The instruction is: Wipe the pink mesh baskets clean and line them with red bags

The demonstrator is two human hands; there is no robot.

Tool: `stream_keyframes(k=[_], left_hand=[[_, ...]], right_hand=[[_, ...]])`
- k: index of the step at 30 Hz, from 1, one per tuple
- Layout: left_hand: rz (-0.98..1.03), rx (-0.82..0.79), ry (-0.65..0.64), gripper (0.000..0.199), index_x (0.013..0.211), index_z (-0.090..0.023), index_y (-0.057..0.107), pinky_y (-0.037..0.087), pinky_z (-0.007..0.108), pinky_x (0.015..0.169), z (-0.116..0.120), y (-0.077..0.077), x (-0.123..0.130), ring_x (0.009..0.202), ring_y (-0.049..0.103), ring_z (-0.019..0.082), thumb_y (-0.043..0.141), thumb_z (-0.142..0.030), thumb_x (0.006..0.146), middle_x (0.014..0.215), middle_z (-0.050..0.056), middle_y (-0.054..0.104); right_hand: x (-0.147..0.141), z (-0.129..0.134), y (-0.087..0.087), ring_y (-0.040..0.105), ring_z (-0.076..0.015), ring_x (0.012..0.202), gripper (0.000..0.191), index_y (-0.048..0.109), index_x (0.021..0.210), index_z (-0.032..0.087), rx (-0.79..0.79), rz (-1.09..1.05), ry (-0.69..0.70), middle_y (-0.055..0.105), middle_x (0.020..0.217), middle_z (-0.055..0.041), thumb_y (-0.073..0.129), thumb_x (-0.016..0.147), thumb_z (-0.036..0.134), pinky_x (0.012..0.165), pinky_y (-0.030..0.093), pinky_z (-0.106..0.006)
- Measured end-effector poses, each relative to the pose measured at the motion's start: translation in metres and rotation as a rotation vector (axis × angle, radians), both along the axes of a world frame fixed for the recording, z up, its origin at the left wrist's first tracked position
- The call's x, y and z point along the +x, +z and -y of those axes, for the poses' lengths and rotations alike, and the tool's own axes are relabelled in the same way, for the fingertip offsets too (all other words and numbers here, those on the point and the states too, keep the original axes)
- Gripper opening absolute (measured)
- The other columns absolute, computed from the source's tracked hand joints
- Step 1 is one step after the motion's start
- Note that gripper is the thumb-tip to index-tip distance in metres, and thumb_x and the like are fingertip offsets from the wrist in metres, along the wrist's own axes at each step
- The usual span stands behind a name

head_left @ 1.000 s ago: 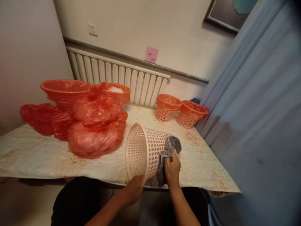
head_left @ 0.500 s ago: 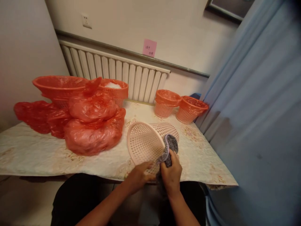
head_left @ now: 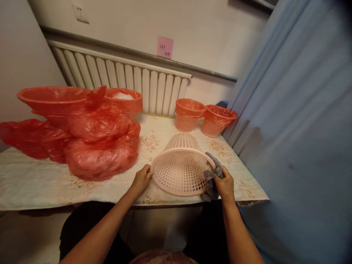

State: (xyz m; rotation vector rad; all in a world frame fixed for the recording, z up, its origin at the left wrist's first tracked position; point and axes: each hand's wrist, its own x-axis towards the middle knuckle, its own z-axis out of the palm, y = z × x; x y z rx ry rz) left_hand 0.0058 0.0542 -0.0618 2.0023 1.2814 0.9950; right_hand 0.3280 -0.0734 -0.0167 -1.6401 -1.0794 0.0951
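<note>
A pale pink perforated plastic basket (head_left: pixel 181 176) lies on its side on the table, its wide mouth facing me. My left hand (head_left: pixel 141 179) is closed on the left side of its rim. At the right side of the rim, my right hand (head_left: pixel 226 183) grips a grey cloth (head_left: pixel 213 181). Part of the cloth is folded over the rim into the mouth, and the rest hangs below my fingers. The inside of the basket shows nothing in it.
Full red plastic bags (head_left: pixel 101 157) are heaped at the left, before a large red-lined basket (head_left: pixel 52 99) and a smaller one (head_left: pixel 132 104) holding something white. Two red-lined baskets (head_left: pixel 186 123) stand at the back right. A blue curtain (head_left: pixel 288 146) hangs along the right side.
The basket has turned so its mouth faces me. My left hand has moved left onto the rim, and my right hand with the cloth has shifted right.
</note>
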Motion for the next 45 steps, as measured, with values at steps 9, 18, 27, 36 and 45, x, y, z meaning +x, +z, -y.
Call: stream_keyframes(k=[9,18,27,36,45], left_hand=[[0.014,0.02,0.008,0.011,0.078,-0.022,0.047,0.038,0.028,0.064,0.061,-0.006,0.008,0.065,0.05,0.017,0.04,-0.027,0.086,0.069,-0.002,0.05],[-0.005,0.039,-0.119,0.014,0.081,-0.022,0.052,0.042,0.027,0.065,0.081,0.001,0.015,0.068,0.054,0.017,0.042,-0.029,0.088,0.071,-0.001,0.055],[0.129,0.01,-0.097,0.012,0.082,-0.021,0.056,0.048,0.029,0.069,0.091,-0.007,0.008,0.075,0.059,0.02,0.046,-0.027,0.086,0.079,0.002,0.063],[-0.017,0.087,-0.049,0.013,0.077,-0.022,0.047,0.041,0.028,0.062,0.087,-0.011,0.002,0.063,0.052,0.017,0.042,-0.026,0.088,0.068,-0.002,0.052],[0.008,0.05,-0.12,0.015,0.08,-0.022,0.049,0.041,0.027,0.064,0.092,-0.013,0.006,0.067,0.053,0.017,0.042,-0.029,0.091,0.071,-0.002,0.054]], right_hand=[[0.003,0.043,-0.016,0.062,-0.0282,0.094,0.041,0.07,0.101,0.014,-0.009,-0.074,-0.486,0.072,0.098,-0.0127,0.056,0.072,0.038,0.086,0.045,-0.039],[-0.076,-0.001,0.003,0.065,-0.0221,0.09,0.038,0.067,0.103,0.017,0.063,-0.662,0.281,0.072,0.096,-0.0055,0.065,0.071,0.037,0.082,0.05,-0.034],[-0.193,-0.018,-0.03,0.058,-0.0181,0.081,0.016,0.06,0.089,0.019,0.002,-0.361,0.485,0.065,0.083,-0.0013,0.052,0.075,0.02,0.076,0.048,-0.029],[-0.145,-0.033,-0.096,0.051,-0.0226,0.097,0.022,0.061,0.106,0.017,-0.401,0.744,0.595,0.064,0.101,-0.0095,0.045,0.091,0.015,0.085,0.043,-0.035],[-0.064,-0.071,-0.088,0.046,-0.0258,0.108,0.024,0.067,0.095,0.014,-0.458,0.649,0.458,0.064,0.108,-0.0138,0.044,0.089,0.009,0.092,0.037,-0.041]])
